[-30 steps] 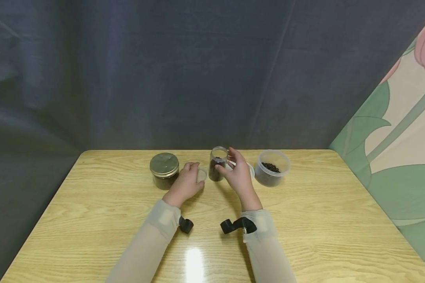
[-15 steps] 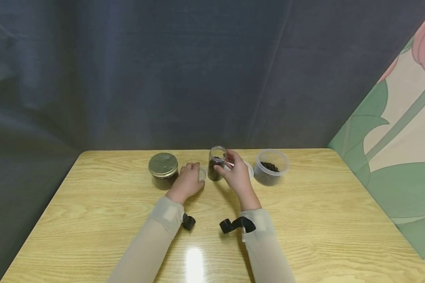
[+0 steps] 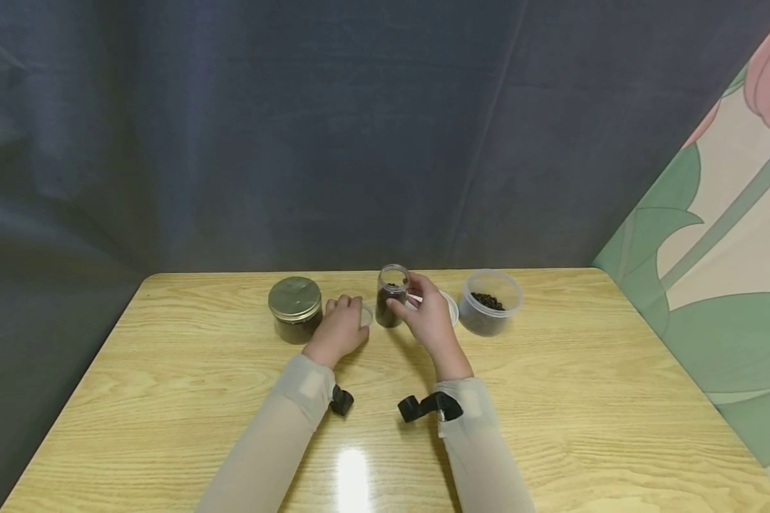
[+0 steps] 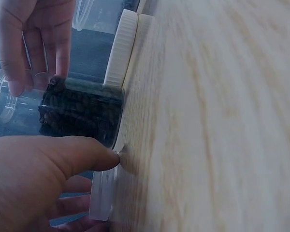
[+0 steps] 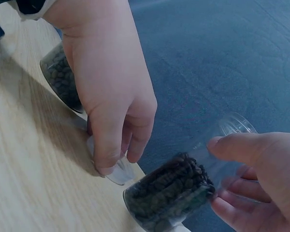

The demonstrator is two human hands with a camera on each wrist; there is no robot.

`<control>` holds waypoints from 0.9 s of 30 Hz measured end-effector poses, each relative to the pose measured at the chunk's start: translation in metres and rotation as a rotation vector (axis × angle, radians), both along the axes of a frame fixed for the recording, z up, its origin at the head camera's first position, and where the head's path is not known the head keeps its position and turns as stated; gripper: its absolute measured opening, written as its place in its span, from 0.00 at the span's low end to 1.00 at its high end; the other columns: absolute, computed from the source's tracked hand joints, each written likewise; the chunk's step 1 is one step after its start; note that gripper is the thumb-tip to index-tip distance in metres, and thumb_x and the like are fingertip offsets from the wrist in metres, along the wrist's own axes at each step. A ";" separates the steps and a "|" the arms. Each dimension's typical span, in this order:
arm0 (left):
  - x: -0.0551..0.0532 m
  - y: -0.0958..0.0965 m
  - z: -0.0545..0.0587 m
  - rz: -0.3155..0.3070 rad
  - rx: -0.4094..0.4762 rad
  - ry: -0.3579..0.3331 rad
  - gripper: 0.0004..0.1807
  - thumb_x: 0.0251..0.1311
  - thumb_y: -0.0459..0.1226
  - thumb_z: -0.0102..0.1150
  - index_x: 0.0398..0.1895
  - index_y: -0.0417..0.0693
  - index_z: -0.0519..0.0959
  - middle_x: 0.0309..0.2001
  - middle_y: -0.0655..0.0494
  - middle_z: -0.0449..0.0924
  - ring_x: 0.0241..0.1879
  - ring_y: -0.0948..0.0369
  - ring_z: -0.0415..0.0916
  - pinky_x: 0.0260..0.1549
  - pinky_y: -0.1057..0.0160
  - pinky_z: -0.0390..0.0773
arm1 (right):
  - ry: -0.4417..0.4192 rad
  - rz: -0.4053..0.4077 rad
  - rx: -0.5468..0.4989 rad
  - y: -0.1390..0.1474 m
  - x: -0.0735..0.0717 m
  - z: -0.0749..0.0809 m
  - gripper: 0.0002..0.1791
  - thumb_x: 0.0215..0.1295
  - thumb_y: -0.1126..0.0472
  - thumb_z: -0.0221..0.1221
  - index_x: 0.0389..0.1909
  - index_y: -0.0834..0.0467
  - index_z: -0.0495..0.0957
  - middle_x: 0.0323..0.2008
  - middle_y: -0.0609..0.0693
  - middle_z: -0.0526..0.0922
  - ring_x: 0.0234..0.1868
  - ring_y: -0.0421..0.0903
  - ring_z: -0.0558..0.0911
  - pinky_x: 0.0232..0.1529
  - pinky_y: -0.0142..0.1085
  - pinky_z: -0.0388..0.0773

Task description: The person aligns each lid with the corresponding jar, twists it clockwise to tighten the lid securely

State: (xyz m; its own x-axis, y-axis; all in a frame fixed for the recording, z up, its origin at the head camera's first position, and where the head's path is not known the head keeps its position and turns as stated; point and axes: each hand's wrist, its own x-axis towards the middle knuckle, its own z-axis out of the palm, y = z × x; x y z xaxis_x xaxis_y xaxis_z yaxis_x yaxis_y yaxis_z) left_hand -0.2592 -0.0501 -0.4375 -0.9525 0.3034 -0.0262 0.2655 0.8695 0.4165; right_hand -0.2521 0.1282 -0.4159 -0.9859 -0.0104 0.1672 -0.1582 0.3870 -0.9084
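Note:
My right hand [image 3: 431,320] grips a clear jar [image 3: 390,311] from its right side, thumb in front and fingers behind. The jar has no lid on and stands upright at the table, partly filled with dark beans [image 5: 169,188] that look like coffee beans. Just left of the jar, my left hand [image 3: 340,328] spans a small translucent lid [image 4: 104,193] on the tabletop. In the right wrist view, thumb and fingers pinch that lid at its edges. The left hand covers part of the lid in the head view.
A gold-lidded jar of beans [image 3: 295,306] stands close by the left hand. Behind the right hand lies a white screw lid [image 3: 453,311], partly hidden. Further right is an open clear tub [image 3: 483,318] with dark beans. A dark curtain [image 3: 372,142] hangs along the table's back edge.
My left wrist has shifted slightly to the right while that hand stays at the lid. The right hand keeps its grip on the jar, and the jar has hardly moved.

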 end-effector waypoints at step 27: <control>0.013 -0.007 -0.006 -0.042 0.142 0.072 0.33 0.62 0.39 0.66 0.70 0.38 0.69 0.64 0.38 0.69 0.61 0.42 0.67 0.56 0.47 0.76 | 0.016 0.037 0.023 0.007 0.000 0.002 0.32 0.63 0.66 0.69 0.66 0.70 0.70 0.59 0.65 0.77 0.61 0.60 0.77 0.61 0.44 0.78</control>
State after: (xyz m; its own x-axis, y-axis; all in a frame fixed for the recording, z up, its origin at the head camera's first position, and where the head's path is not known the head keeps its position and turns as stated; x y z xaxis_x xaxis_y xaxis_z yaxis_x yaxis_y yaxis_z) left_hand -0.2461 -0.0572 -0.4439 -0.9367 0.3391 0.0873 0.3341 0.7905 0.5133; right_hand -0.2521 0.1348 -0.4143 -0.9818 -0.0512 0.1826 -0.1877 0.4014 -0.8965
